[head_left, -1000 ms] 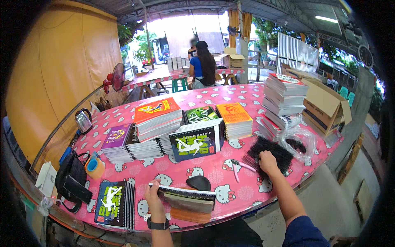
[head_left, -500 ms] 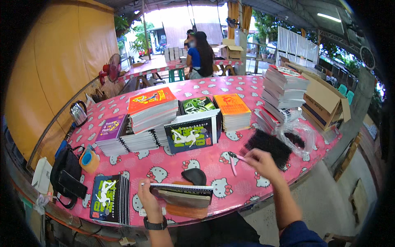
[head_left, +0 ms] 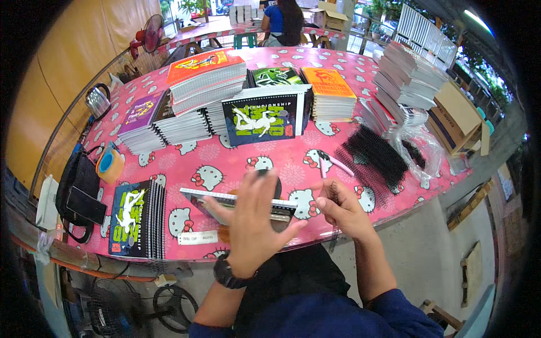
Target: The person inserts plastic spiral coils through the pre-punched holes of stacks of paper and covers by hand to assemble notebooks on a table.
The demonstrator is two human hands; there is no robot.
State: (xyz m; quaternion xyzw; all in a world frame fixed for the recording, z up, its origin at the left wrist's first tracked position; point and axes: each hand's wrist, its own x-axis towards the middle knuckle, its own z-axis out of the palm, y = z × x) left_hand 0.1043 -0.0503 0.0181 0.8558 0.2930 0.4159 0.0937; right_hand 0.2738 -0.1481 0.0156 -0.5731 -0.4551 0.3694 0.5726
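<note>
My left hand [head_left: 253, 219], fingers spread, passes in front of a notebook [head_left: 200, 204] that leans on its long edge near the table's front. Whether the palm touches it I cannot tell. Right of it, my right hand [head_left: 345, 214] pinches a thin black spiral binding coil [head_left: 332, 241], which hangs down past the table edge. Pink-handled pliers [head_left: 336, 162] lie beyond that hand. A dark rounded object [head_left: 274, 183] is partly hidden behind my left fingers. To the left lies a stack of spiral notebooks [head_left: 135, 219] with dark blue and green covers.
Notebook stacks [head_left: 205, 84] line the table's middle. Right are a pile of black coils [head_left: 375, 160], a clear plastic bag [head_left: 420, 155], a tall paper stack [head_left: 406, 76] and a carton [head_left: 456, 118]. Left are tape [head_left: 110, 165] and a black bag [head_left: 79, 186]. A person [head_left: 284, 22] sits beyond.
The view has tilted down. My left hand has left the notebook's edge and opened over it. My right hand has moved away from the pliers and now holds a coil near the front edge.
</note>
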